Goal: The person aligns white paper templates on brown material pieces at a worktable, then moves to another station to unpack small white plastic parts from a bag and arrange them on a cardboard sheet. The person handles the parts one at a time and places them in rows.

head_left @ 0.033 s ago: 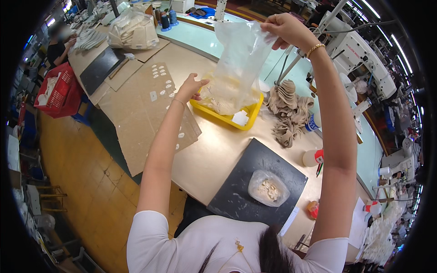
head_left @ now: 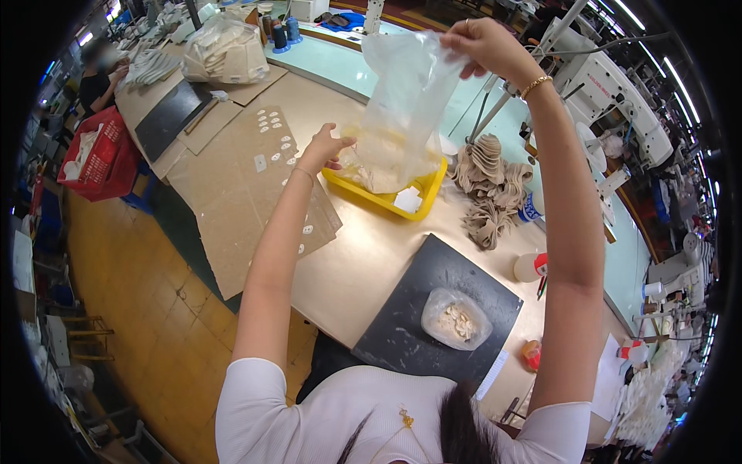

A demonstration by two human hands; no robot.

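Note:
High over the table, my right hand (head_left: 485, 48) is closed on the top of a clear plastic bag (head_left: 406, 85). The bag hangs down into a yellow tray (head_left: 384, 207), and its lower end rests there with pale pieces in or under it. A white scrap (head_left: 408, 199) lies in the tray's near right part. My left hand (head_left: 326, 147) is at the tray's left end beside the bag, fingers apart and partly curled; whether it touches the rim is unclear. Closer to me, an opened plastic bag of small cream pieces (head_left: 457, 321) sits on a dark board (head_left: 394, 325).
Stacked beige fabric strips (head_left: 491, 185) lie right of the tray, with a bottle (head_left: 529, 267) nearer me. Brown cardboard (head_left: 232, 193) with white pieces is at left. Beyond stand sewing machines (head_left: 618, 100), thread cones (head_left: 292, 31) and a red crate (head_left: 97, 155). Another person (head_left: 97, 77) sits far left.
My right hand and the bag's top have shifted very slightly left and up. The left hand and tray look unchanged.

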